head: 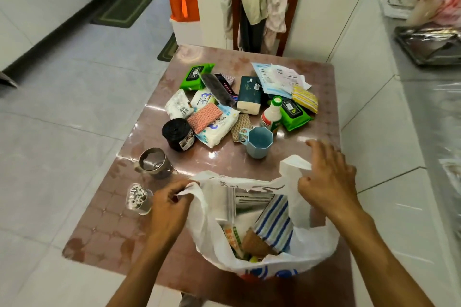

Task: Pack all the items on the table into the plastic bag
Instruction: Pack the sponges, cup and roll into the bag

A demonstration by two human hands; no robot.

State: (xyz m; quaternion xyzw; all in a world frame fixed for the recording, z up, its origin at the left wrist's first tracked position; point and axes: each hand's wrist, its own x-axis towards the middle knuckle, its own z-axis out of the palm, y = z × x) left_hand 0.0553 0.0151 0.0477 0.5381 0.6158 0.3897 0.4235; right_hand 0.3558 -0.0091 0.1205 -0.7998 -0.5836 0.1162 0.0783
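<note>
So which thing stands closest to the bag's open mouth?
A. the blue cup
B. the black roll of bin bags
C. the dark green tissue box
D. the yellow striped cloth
A: the blue cup stands upright just beyond the plastic bag, nearer than the rest.

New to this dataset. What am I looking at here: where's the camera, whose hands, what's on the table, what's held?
There is no robot: a person packs with bare hands. The single picture comes from a wide-angle camera on the person's head, looking forward and down.

The left hand pinches one handle of the white plastic bag, holding it open. The right hand is at the other handle, thumb behind it and fingers spread above.

The bag already holds a blue striped cloth and some packets.

Still on the table: a blue cup, a white bottle with a green cap, two green wipe packs, a dark tissue box, a black bag roll, a metal mug, a jar of cotton swabs, sponges and papers.
</note>
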